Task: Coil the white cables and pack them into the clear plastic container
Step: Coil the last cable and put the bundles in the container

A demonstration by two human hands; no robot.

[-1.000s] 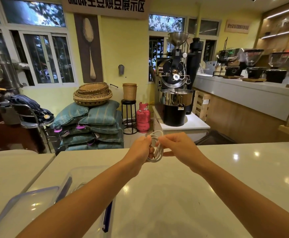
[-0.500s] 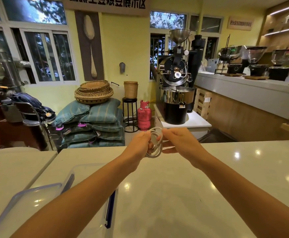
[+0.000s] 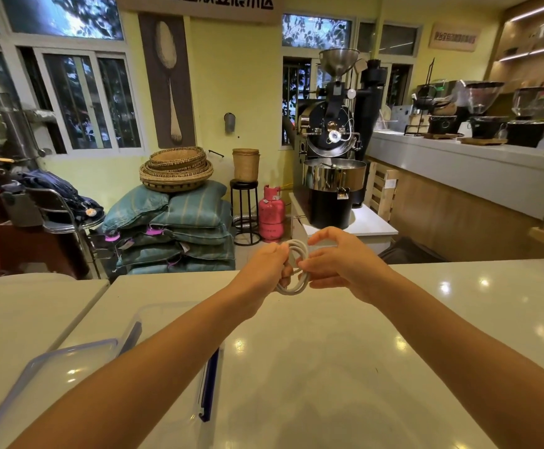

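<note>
At the near left of the white counter lies a clear plastic piece with a bluish rim. Just beside it is the clear plastic container, partly hidden under the left forearm, with a blue latch along its right side. Farther out, over the counter's far edge, the left hand curls its fingers round the left side of the coiled white cable. The right hand grips the coil's right side with its fingertips. The coil hangs off the counter, well apart from the container.
</note>
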